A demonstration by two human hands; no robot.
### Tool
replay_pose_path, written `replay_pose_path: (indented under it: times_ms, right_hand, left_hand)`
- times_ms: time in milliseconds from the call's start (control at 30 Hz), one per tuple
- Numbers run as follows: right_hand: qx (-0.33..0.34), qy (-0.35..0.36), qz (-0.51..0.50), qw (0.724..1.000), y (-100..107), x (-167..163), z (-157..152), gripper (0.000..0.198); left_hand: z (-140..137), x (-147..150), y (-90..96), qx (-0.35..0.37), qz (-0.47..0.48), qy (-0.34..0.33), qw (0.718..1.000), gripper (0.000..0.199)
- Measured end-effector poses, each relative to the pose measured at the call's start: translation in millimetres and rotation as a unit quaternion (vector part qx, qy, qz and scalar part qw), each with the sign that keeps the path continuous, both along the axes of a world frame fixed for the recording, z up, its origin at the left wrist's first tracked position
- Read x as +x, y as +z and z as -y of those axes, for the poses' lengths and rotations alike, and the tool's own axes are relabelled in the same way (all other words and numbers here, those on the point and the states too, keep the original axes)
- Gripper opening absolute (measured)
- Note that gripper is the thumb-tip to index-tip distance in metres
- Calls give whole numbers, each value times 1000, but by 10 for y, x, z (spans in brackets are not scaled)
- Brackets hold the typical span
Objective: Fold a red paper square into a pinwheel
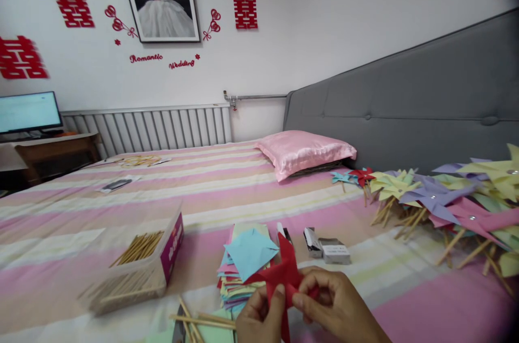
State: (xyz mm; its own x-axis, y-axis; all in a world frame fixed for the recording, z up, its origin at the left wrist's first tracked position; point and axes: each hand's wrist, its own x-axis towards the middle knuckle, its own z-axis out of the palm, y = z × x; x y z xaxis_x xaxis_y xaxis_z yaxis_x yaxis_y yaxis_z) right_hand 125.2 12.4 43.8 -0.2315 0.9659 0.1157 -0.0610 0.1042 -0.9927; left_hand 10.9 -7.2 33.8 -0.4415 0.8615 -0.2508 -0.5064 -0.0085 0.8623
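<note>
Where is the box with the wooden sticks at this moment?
In the head view, the box with the wooden sticks sits on the striped bed at lower left, to the left of the stack of coloured paper squares and of both hands.

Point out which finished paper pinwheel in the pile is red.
The small red paper pinwheel at the pile's far left end, beside the light blue pinwheel; the rest are yellow, purple or pink.

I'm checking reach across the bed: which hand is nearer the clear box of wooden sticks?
Left. The left hand is beside the box, to its right; the right hand lies farther right, beyond the red paper.
</note>
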Motion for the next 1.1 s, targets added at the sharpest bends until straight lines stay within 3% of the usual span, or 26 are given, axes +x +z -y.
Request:
replay_pose_path:
  times_ms: [167,267,367,500,600,667,800,1100]
  right_hand:
    - [-16,-135,0,991,109,299,-119,33]
    - [-9,-192,53,980,70,509,-267,32]
    - [10,-145,173,974,-60,581,-350,25]
    - [61,-76,233,968,-203,447,-256,21]
    - [157,-1,301,941,-203,296,-142,29]
    - [186,34,336,923,-176,222,-109,25]
    - [170,25,379,909,-169,161,-147,15]
    - [156,-22,370,916,-287,197,-237,22]
  left_hand:
    - [-32,-177,-55,-20,-63,46,997,27]
    - [-25,-212,-29,-26,-91,49,994,27]
    - [-11,-206,12,-37,-122,53,990,24]
    - [9,-171,59,-44,-118,43,991,20]
    - [16,-138,68,-54,-116,29,991,24]
    - [12,-124,53,-57,-111,21,992,26]
    - [-13,-126,3,-54,-97,17,994,27]
    - [-39,-144,-22,-75,-88,27,993,28]
